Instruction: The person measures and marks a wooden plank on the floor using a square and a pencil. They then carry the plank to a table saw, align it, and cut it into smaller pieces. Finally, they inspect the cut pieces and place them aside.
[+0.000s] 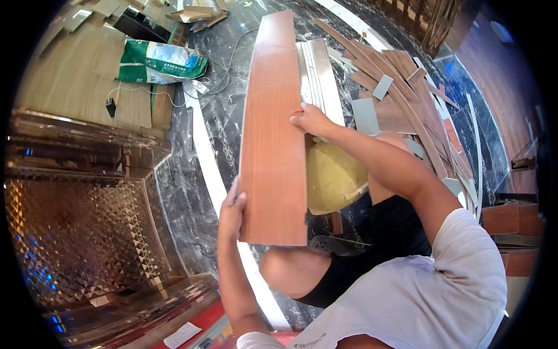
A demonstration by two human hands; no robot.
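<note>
A long reddish-brown wood floor plank (273,134) stretches away from me, raised in front of my knees. Its left edge near the close end is gripped by my left hand (232,214), the thumb on the top face and the other fingers mostly hidden. Farther along, my right hand (315,122) is closed at the right edge, with a small red pencil-like stick (297,111) showing at its fingertips. Beside the plank, near my right forearm, is a yellow rounded object (334,177) whose kind I cannot make out. Partly behind the plank lies a silver ribbed metal piece (321,78).
Plank offcuts and strips (401,96) lie heaped on the right of the dark marbled floor (218,122). A green and white bag (160,61) sits far left by a cable. Ornate mirrored panelling (81,232) stands at left. Cut brown boards (517,218) are at the right edge.
</note>
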